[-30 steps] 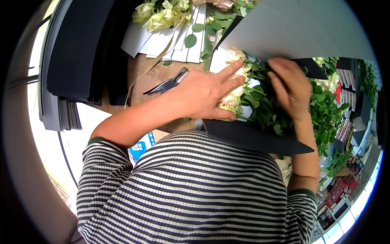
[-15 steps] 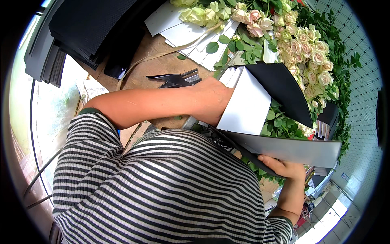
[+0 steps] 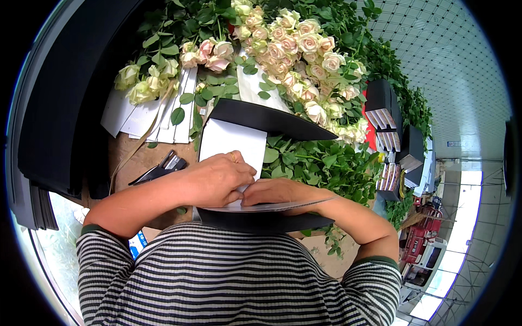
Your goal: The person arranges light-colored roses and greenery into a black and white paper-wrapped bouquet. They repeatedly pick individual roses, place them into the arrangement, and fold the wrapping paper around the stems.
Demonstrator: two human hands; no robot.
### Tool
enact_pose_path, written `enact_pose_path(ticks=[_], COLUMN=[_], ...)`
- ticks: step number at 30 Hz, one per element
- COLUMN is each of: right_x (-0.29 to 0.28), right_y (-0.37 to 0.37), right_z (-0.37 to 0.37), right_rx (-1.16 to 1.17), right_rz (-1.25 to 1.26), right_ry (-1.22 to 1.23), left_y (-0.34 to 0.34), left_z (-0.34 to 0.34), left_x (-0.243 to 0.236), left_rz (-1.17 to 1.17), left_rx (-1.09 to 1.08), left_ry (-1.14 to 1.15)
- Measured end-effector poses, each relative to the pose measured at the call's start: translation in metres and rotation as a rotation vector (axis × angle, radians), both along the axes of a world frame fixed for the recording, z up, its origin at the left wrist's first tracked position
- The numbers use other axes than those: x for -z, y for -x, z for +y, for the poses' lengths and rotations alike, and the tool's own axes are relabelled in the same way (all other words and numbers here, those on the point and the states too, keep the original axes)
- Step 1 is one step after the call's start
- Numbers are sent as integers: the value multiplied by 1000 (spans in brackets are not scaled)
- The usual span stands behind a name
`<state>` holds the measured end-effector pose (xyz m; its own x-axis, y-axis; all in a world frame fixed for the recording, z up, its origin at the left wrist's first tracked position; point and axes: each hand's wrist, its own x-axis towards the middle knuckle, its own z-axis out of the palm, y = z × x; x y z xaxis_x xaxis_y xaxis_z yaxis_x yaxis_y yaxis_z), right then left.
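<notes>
A white card (image 3: 238, 136) lies in front of me between two black sheets, the far one (image 3: 266, 117) standing up behind it and the near one (image 3: 261, 221) against my shirt. My left hand (image 3: 217, 176) rests on the card with its fingers bent and closed. Beside it, my right hand (image 3: 277, 191) curls inward over the near sheets, its fingertips meeting the left fingers. A thin greyish sheet (image 3: 321, 201) edges the near black one and passes by my right wrist. Whatever the fingertips of either hand pinch is hidden.
Cream and pink roses (image 3: 293, 49) with leafy stems fill the table's far side. White papers (image 3: 176, 117), a tan ribbon (image 3: 144, 138) and a black hand tool (image 3: 166, 165) lie left. Black sheets (image 3: 65, 98) stack far left; black boxes (image 3: 380, 103) stand right.
My right hand has left the outer end of the near sheet and come inward beside my left hand. The left hand now lies further over the white card. The view has turned rightward.
</notes>
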<state>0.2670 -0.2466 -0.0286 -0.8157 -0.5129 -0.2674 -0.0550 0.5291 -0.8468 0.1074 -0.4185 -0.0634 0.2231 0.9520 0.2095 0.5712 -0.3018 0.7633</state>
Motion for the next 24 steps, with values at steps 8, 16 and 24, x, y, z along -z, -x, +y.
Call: enact_pose_path(ticks=[8,16,24], right_x=[-78,-86,-174], right_y=[59,35,-16], right_z=[119,184,112], right_rx=[480,484,677], right_rz=[704,989,1265], right_ry=[-675,-1321,-1215], left_y=[-5,-7,-7], left_z=[-8,-6,-8], left_x=[1,-9,-5], left_rz=[212,163,163], left_rx=[1,-2,-16], left_ry=[-5,22,-27])
